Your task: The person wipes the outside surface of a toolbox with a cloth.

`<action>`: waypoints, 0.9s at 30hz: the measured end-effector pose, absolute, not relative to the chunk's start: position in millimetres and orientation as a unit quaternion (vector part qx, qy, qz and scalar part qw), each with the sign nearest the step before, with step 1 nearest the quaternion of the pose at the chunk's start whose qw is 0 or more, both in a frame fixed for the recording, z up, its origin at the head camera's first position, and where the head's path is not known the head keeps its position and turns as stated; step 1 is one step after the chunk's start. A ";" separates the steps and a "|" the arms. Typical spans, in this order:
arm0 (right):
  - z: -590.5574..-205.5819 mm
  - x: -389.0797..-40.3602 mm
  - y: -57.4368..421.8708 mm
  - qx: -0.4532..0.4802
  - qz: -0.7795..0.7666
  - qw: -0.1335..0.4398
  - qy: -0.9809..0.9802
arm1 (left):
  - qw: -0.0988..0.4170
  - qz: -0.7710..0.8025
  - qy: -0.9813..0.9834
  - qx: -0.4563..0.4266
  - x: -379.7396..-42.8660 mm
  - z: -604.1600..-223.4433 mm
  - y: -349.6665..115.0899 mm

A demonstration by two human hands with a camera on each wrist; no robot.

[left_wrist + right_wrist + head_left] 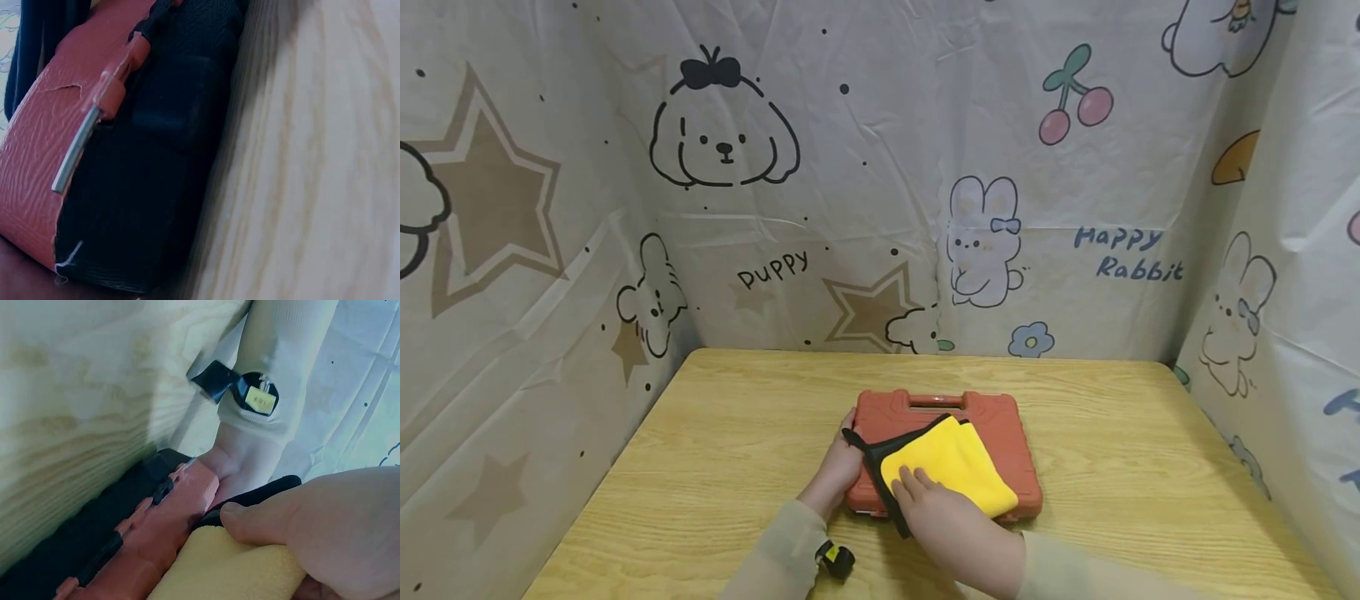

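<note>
A red plastic carrying case [1011, 442] with a built-in handle lies on the table; its lower half shows black in the left wrist view. My left hand [844, 462] holds the case by its left side, part of the hand hidden behind a cloth's dark edge. Over the lid lies a folded yellow cloth [962, 462] with black trim and a black loop. My right hand [943, 517] presses on this cloth, its fingers stretched across the yellow face. In the right wrist view, the thumb [244, 522] lies along the cloth near its black edge.
A small black device with a yellow label [835, 557] is attached at the left sleeve. The wooden table [737, 417] has printed fabric sheets [865, 167] hanging behind it and at both sides. Table surface extends to either side of the case.
</note>
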State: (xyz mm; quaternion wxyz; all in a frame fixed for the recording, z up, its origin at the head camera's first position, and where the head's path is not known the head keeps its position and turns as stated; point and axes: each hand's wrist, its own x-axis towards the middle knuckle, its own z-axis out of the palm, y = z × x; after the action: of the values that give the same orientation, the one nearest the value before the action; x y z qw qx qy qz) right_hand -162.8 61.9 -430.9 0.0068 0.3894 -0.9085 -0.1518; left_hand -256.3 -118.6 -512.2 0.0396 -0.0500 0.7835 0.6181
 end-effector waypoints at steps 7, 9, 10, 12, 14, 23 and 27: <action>-433.9 -151.0 69.2 0.398 -0.115 0.004 -0.910 | 0.049 0.616 0.786 -0.033 -255.9 -511.9 -121.0; -433.7 -149.0 70.9 0.398 -0.101 -0.004 -0.912 | 0.047 0.614 0.787 -0.026 -255.2 -511.1 -121.2; -433.6 -148.2 71.7 0.399 -0.098 -0.006 -0.912 | 0.046 0.613 0.788 -0.024 -255.2 -511.3 -121.3; -432.9 -147.2 72.9 0.403 -0.101 -0.010 -0.910 | 0.046 0.610 0.790 -0.021 -255.1 -511.4 -121.4; -432.1 -146.9 73.3 0.405 -0.100 -0.018 -0.909 | 0.047 0.610 0.790 -0.019 -255.6 -511.7 -121.8; -427.2 -151.8 73.0 0.394 -0.063 -0.055 -0.915 | 0.051 0.614 0.787 -0.020 -256.4 -513.3 -122.2; -424.0 -155.1 73.1 0.399 -0.068 -0.054 -0.913 | 0.056 0.613 0.788 -0.023 -256.9 -512.4 -122.6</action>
State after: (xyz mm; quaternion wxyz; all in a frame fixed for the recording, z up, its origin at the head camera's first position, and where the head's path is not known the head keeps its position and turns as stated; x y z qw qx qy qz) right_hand -155.1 73.1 -424.0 -0.0538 0.3994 -0.9126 -0.0682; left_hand -256.9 -122.6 -512.4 0.0564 -0.0234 0.7877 0.6130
